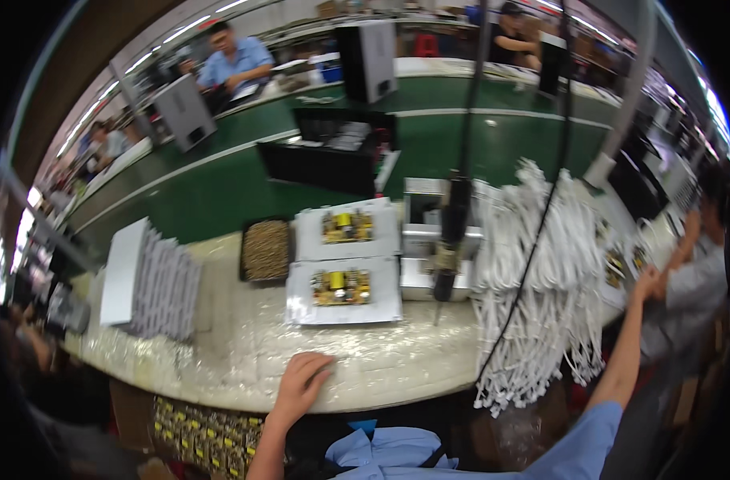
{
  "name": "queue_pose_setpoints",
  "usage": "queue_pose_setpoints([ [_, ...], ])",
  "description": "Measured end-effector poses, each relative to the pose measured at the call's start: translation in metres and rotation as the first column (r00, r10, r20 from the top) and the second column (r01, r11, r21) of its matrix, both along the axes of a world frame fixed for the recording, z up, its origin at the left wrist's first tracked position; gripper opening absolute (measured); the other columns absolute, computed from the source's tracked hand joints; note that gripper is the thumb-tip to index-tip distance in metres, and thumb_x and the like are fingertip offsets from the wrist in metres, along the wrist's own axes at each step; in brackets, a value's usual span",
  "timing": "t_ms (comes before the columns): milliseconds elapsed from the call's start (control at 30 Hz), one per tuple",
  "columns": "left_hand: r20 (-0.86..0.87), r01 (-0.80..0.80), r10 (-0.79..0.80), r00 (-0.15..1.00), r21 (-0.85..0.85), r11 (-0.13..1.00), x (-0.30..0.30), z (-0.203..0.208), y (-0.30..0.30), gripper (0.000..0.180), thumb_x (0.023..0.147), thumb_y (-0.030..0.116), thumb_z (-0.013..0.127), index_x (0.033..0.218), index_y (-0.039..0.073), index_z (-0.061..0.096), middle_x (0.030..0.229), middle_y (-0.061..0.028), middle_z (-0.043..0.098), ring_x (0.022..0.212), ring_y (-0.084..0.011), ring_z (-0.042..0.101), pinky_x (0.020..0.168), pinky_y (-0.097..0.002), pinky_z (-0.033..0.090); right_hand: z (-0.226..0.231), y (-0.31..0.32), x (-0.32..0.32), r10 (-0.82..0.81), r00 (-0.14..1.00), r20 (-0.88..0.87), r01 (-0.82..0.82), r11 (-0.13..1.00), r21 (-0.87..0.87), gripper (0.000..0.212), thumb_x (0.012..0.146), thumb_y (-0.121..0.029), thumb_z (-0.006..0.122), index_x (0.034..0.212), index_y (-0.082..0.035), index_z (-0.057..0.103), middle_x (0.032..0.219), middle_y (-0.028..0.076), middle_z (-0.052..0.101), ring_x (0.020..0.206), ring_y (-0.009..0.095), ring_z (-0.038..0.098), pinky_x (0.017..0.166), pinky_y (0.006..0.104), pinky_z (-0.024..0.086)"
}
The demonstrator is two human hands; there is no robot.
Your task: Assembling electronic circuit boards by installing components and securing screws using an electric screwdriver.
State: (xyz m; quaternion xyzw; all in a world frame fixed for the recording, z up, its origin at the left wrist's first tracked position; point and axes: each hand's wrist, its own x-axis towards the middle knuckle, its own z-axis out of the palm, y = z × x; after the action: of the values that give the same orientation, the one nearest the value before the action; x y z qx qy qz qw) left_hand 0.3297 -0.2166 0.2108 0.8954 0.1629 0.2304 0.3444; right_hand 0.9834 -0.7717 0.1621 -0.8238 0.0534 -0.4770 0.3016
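My left hand (303, 384) rests on the front edge of the plastic-covered table (237, 344), fingers stretched out and nothing in them. Before it lie two white panels, each carrying a circuit board; the nearer board (341, 288) and the farther board (347, 226) both have yellow parts. My right arm reaches far out to the right, where my right hand (646, 283) is beside a co-worker's forearm (685, 240). Its fingers are too small and blurred to read. Between the arms, an electric screwdriver (449, 240) hangs over white metal housings (419, 276).
A heap of white cables (533, 264) hangs over the table's front edge. Left are a tray of small screws (265, 250) and a stack of white panels (149, 280). An open black case (317, 164) sits on the green belt (429, 132). Below, several circuit boards (205, 432) fill a box.
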Motion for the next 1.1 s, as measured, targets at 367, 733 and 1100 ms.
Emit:
queue_pose_setpoints([
  [367, 0.022, 0.046, -0.046, 0.999, 0.006, 0.999, 0.0, -0.008, 0.005, 0.027, 0.084, 0.007, 0.068, 0.111, 0.006, 0.069, 0.108, -0.0108, 0.066, 0.104, -0.0289, 0.06, 0.093, -0.0371, 0.046, 0.057, 0.022, -0.088, 0.089, 0.994, -0.069, -0.086, 0.995, 0.046, 0.025, 0.094, -0.018, 0.058, 0.108, 0.002, 0.067, 0.103, 0.02, 0.069, 0.091, 0.034, 0.064, 0.085, 0.0417, 0.05],
  [733, 0.079, 0.084, -0.08, 0.994, -0.045, 0.995, -0.008, -0.016, 0.008, 0.026, 0.087, 0.012, 0.067, 0.113, 0.008, 0.068, 0.11, -0.0089, 0.065, 0.107, -0.0284, 0.057, 0.095, -0.0374, 0.046, 0.097, 0.324, -0.483, 0.992, 0.11, 0.054, -0.962, 0.12, -0.247, 0.017, 0.074, 0.0, 0.061, 0.088, -0.006, 0.068, 0.083, 0.012, 0.071, 0.074, 0.029, 0.069, 0.066, 0.0347, 0.055],
  [1100, 0.166, 0.134, -0.128, 0.978, -0.021, 0.991, -0.003, -0.028, 0.012, 0.042, 0.075, -0.003, 0.064, 0.115, 0.01, 0.068, 0.11, -0.0086, 0.064, 0.106, -0.0299, 0.056, 0.095, -0.0377, 0.045, 0.029, 0.433, -0.556, 0.944, -0.124, -0.306, -0.985, -0.079, 0.153, 0.019, 0.085, -0.001, 0.065, 0.103, -0.005, 0.069, 0.1, 0.009, 0.068, 0.084, 0.027, 0.068, 0.074, 0.0331, 0.055],
])
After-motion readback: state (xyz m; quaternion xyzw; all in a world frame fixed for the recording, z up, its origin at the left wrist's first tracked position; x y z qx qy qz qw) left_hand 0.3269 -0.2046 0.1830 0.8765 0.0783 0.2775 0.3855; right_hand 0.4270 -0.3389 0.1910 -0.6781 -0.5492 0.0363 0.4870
